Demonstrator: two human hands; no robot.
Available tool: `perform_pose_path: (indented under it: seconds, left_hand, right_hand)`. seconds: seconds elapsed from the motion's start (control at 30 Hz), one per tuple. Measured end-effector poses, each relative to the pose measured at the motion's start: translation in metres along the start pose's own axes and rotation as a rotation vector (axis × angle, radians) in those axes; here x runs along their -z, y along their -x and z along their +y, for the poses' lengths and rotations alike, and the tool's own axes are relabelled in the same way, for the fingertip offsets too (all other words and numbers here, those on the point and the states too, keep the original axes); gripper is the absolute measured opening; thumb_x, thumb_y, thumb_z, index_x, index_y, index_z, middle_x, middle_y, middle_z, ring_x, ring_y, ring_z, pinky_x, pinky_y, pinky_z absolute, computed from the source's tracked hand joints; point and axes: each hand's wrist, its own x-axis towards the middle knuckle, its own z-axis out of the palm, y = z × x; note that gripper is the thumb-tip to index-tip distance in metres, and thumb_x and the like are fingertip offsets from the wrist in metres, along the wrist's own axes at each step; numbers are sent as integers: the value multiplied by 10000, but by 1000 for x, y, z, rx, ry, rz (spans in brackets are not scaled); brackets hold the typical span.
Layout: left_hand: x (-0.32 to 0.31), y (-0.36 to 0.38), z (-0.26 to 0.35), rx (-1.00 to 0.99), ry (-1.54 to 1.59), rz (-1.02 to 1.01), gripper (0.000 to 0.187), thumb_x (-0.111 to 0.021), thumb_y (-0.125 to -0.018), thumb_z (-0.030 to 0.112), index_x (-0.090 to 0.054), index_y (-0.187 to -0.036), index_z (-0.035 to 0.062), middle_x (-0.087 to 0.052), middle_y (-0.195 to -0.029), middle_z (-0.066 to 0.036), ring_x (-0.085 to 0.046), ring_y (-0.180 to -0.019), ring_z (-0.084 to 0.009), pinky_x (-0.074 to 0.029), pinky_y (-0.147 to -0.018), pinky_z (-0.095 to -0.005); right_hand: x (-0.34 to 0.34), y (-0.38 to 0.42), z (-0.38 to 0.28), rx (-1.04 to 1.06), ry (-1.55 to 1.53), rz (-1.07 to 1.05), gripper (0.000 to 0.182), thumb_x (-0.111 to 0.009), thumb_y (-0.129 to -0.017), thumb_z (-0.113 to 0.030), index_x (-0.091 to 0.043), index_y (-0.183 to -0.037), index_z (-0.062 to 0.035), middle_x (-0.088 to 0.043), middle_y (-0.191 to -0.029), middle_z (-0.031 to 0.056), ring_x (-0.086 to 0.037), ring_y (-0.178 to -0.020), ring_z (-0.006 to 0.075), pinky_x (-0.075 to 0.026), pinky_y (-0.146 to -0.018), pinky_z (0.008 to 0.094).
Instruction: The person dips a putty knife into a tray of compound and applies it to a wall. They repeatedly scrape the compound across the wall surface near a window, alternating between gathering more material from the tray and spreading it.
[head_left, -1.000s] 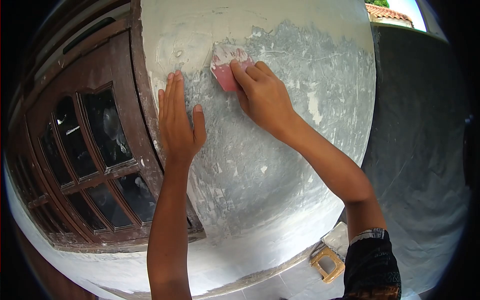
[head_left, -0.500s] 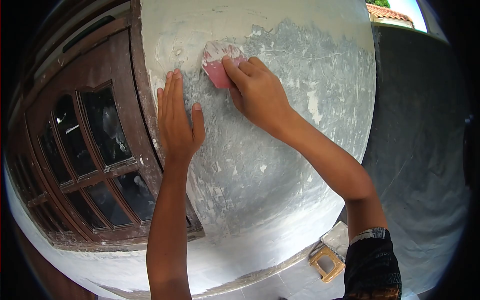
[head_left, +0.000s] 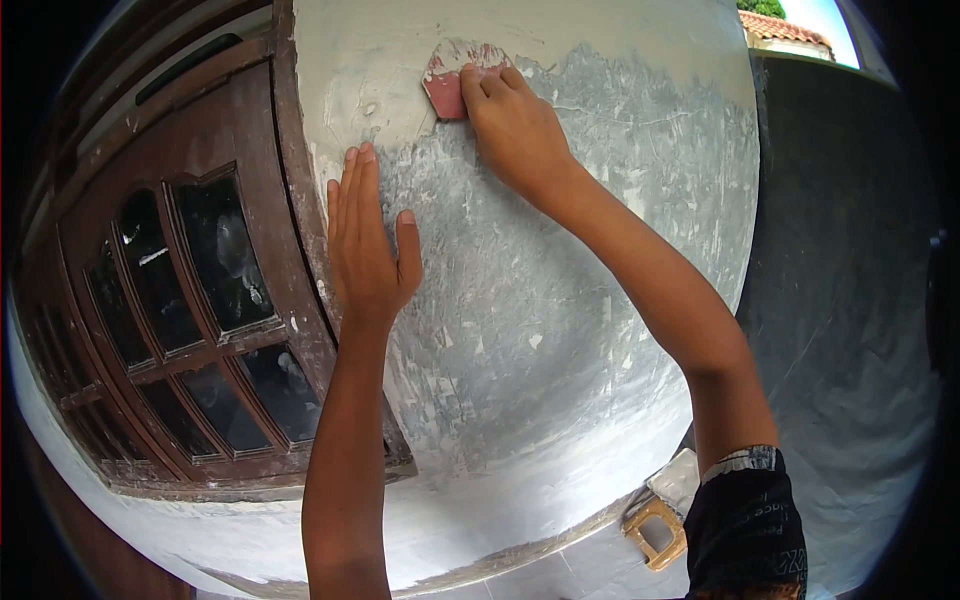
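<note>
A pink putty scraper (head_left: 446, 94), flat and angular, has whitish filler smeared over its upper part. My right hand (head_left: 520, 125) pinches it by the right side, and it lies against the wall (head_left: 520, 270) where cream coating meets bare grey. The wall's upper band is cream; below it the surface is patchy grey with white flecks. Beside the window frame, my left hand (head_left: 372, 245) rests flat on the wall with its thumb spread, holding nothing. The scraper is above and to the right of the left fingertips.
Left of my arms is a dark brown wooden window (head_left: 190, 300) with glass panes. A dark sheet (head_left: 850, 300) hangs at the right. On the tiled floor (head_left: 590, 565) below, a yellowish stool (head_left: 655, 530) stands near the wall's foot, with a pale flat object (head_left: 675, 480) by it.
My right hand has moved the scraper upward and slightly right along the wall, onto the cream edge. My left hand stays flat on the wall; the whole view has shifted a little.
</note>
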Motion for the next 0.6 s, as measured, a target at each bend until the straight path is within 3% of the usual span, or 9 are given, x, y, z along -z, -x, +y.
perform_pose_path:
  seconds: [0.2,0.33,0.37,0.5,0.57,0.6]
  left_hand:
    - [-1,1,0,-6,-1,22,602,-505,-928,122,-393,-1479,-94,-460,-1519,-255,-380,-1463,-402,-231,-1211,-538]
    - [-1,0,0,-5,-4,7,564,-438,-985,155,-361,-1492,-80,-446,-1528,-246,-352,-1472,-412,-194,-1212,-561]
    - [-1,0,0,-5,-7,6,564,-438,-985,155,-361,-1492,-80,-446,-1528,-246,-352,-1472,-412,-194,-1212,-561]
    - [0,0,0,5,-5,10,585,-470,-955,137,-376,-1486,-89,-453,-1523,-251,-367,-1467,-407,-211,-1213,-547]
    - [0,-1,1,7,-4,20,607,-508,-926,125,-393,-1479,-98,-462,-1516,-256,-383,-1460,-403,-229,-1213,-534]
    - [0,-1,1,9,-3,18,607,-508,-926,126,-393,-1479,-97,-461,-1517,-256,-381,-1462,-403,-228,-1213,-534]
  right_hand:
    - [28,45,-34,18,-237,-28,385,-637,-782,1,-617,-1159,75,-662,-918,132,-641,-979,280,-604,-642,342]
    - [17,-20,5,-49,-175,156,355,-636,-784,-1,-631,-1136,52,-686,-919,139,-656,-943,301,-600,-661,377]
    - [8,-30,13,-69,-145,111,462,-679,-798,-21,-601,-1253,-19,-683,-924,127,-631,-922,318,-565,-764,419]
    - [-10,-26,12,-51,-46,0,455,-665,-793,-12,-596,-1242,5,-680,-951,125,-634,-960,311,-583,-755,411]
    - [1,6,-8,36,-64,-14,355,-632,-794,-5,-608,-1134,95,-674,-935,163,-649,-990,312,-607,-625,346]
    - [7,26,-19,54,-93,-14,398,-632,-788,8,-592,-1173,99,-661,-954,150,-646,-980,290,-603,-598,313]
